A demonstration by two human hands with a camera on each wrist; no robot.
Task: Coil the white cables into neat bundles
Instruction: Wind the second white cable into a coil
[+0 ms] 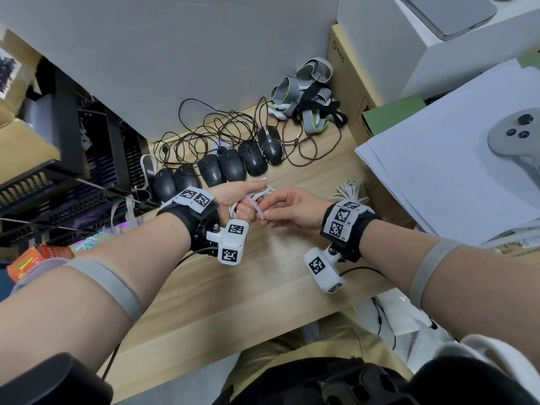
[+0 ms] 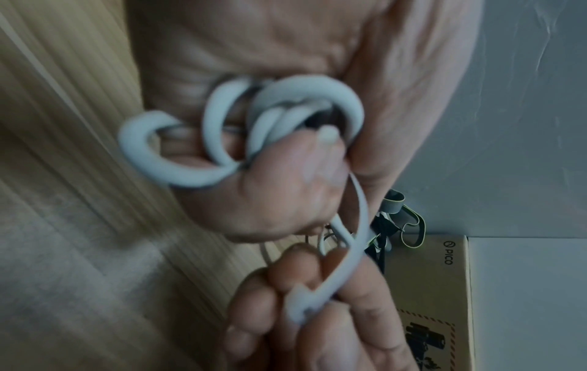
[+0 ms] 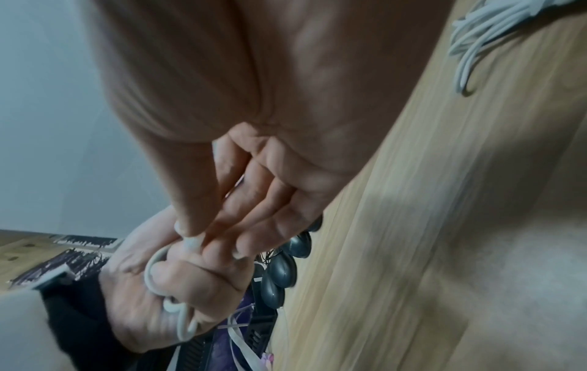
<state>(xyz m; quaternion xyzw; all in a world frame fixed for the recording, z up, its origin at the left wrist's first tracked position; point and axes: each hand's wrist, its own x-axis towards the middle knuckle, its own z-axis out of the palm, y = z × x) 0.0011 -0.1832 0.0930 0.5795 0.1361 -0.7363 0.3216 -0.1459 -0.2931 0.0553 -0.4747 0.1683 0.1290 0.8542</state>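
Note:
Above the wooden table (image 1: 257,287), my left hand (image 1: 244,207) grips a coiled white cable (image 1: 264,192) in its fist. The left wrist view shows its loops (image 2: 241,133) sticking out past the curled fingers. A thin white tie strap (image 1: 257,207) runs over the left fingers to my right hand (image 1: 267,213), which pinches the strap's end between thumb and fingertips. The strap (image 2: 352,253) is seen close up, its tip at the right fingers (image 2: 317,313). In the right wrist view the pinch (image 3: 187,243) sits right against the left hand (image 3: 152,288). A second white cable bundle (image 1: 349,190) lies behind my right wrist.
Several black mice (image 1: 219,168) with tangled dark cords lie in a row behind the hands. Grey straps (image 1: 309,95) are piled by a cardboard box (image 1: 344,83). Papers (image 1: 455,159) carrying a grey controller (image 1: 517,135) lie right; black trays (image 1: 73,171) stand left.

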